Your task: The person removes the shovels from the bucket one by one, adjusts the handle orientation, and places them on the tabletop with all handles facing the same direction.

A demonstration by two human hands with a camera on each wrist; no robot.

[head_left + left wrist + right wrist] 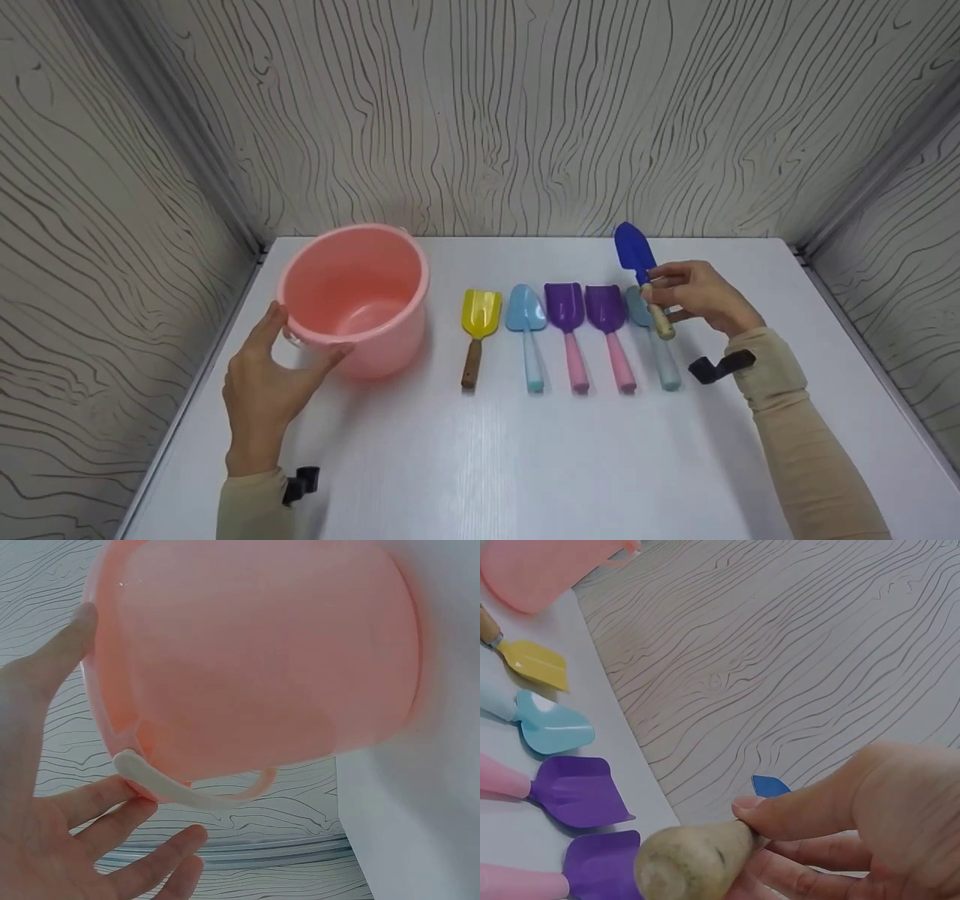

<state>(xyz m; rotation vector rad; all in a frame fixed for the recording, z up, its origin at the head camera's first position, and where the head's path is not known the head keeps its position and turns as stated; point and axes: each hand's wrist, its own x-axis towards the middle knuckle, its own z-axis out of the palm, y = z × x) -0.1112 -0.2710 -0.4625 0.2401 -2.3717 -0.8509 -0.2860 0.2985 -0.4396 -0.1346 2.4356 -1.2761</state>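
Observation:
My right hand (701, 296) pinches a hand trowel with a blue blade (634, 246) and a pale wooden handle (660, 319). Its blade points up and away, above the light-blue trowel at the row's right end. In the right wrist view the handle's butt (679, 866) faces the camera and my hand covers most of the blade. My left hand (262, 379) is at the near left rim of a pink bucket (386, 352). Thumb and fingers are spread and mostly straight, touching the rim beside the white bail handle (187, 795).
Between bucket and right hand lie a yellow scoop (481, 315), a light-blue trowel (526, 311), a purple scoop (565, 307), another purple scoop (605, 309) and a second light-blue trowel (666, 367), partly covered. Wood-patterned panels (480, 120) enclose the white table (450, 465).

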